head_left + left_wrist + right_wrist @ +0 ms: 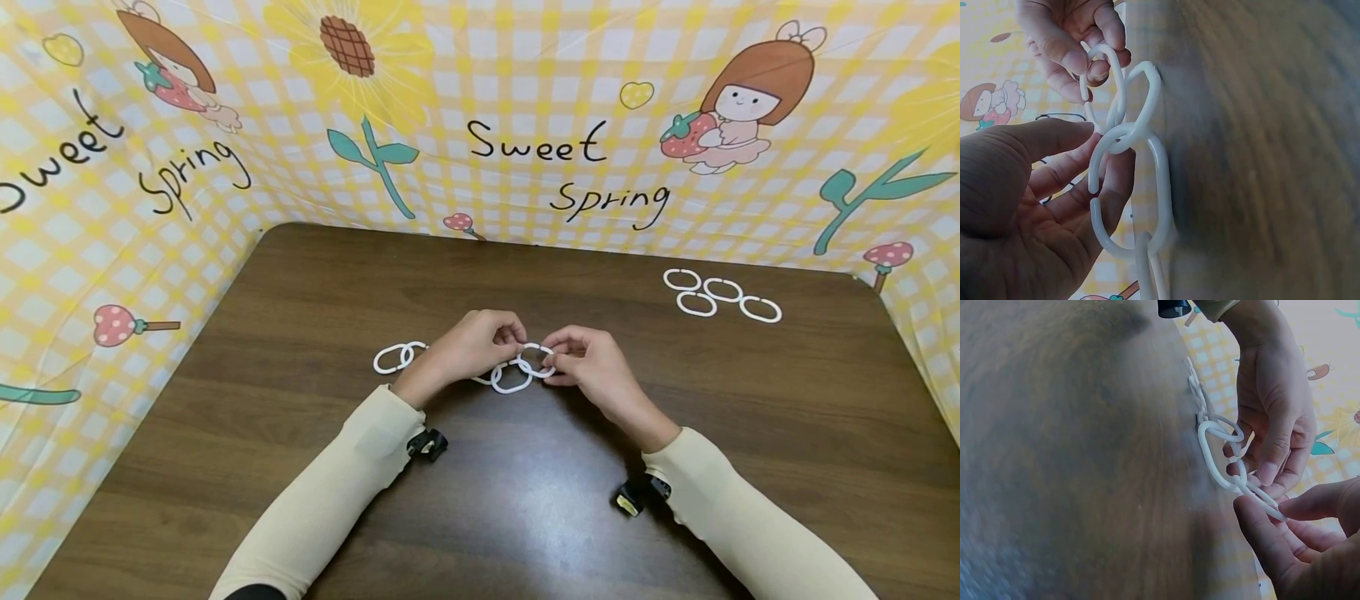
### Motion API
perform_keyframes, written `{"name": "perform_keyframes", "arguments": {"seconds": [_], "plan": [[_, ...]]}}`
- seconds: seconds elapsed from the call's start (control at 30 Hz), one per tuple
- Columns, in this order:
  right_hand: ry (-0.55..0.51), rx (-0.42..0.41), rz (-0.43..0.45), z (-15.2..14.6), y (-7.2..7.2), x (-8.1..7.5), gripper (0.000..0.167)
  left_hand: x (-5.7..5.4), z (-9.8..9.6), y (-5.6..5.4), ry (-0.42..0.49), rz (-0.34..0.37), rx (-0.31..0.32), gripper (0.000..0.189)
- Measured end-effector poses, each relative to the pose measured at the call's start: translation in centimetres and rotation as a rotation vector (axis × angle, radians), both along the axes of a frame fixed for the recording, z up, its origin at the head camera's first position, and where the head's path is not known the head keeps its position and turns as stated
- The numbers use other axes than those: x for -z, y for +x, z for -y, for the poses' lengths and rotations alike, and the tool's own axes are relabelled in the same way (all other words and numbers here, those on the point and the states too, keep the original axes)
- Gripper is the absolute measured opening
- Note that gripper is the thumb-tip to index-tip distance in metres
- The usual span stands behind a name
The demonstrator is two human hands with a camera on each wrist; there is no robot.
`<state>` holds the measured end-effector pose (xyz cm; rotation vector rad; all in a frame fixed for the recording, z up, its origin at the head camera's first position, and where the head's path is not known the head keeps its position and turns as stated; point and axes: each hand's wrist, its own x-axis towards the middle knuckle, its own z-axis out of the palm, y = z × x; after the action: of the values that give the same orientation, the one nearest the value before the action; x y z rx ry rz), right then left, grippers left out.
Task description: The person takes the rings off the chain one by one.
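Slippage looks the likeliest trouble: if the left hand [480, 340] or right hand [600, 367], each pinching the end link [1120, 84] between thumb and fingers, loosened its grip or turned that link's gap against the next link [1157, 84], the two could unhook. The white chain [512, 390], smooth and oval-linked with narrow gaps showing in places, stretches across the middle of the tabletop [480, 483], partly hidden by the left hand, well apart from four similar links [740, 297] at the far right.
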<state>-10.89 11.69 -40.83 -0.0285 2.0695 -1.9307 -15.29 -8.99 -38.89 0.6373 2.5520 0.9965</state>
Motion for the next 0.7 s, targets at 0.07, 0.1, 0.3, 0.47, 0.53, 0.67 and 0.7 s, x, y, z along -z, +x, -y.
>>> {"name": "perform_keyframes", "arguments": {"seconds": [0.07,0.1,0.3,0.47,0.53,0.67,0.7], "plan": [[-0.005,0.006,-0.003,-0.08,-0.01,-0.01,0.026,-0.04,0.05,0.04,-0.002,-0.002,0.002,0.008],[-0.008,0.01,-0.004,-0.12,-0.02,-0.02,0.026,-0.06,0.07,0.06,-0.004,-0.003,0.003,0.007],[-0.017,0.035,-0.007,-0.38,0.01,-0.16,0.027,-0.13,0.12,0.27,-0.011,-0.002,0.007,0.007],[-0.024,0.056,-0.002,-0.64,-0.12,-0.34,0.027,-0.14,0.18,0.41,-0.017,0.026,0.016,0.006],[-0.029,0.056,-0.006,-0.75,-0.18,-0.35,0.028,-0.13,0.21,0.44,-0.018,0.037,0.02,0.007],[-0.034,0.058,-0.009,-0.87,-0.24,-0.25,0.028,0.0,0.21,0.42,-0.012,0.044,0.033,0.009],[-0.036,0.057,-0.009,-0.9,-0.23,-0.22,0.028,0.03,0.21,0.41,-0.011,0.042,0.035,0.009]]}}
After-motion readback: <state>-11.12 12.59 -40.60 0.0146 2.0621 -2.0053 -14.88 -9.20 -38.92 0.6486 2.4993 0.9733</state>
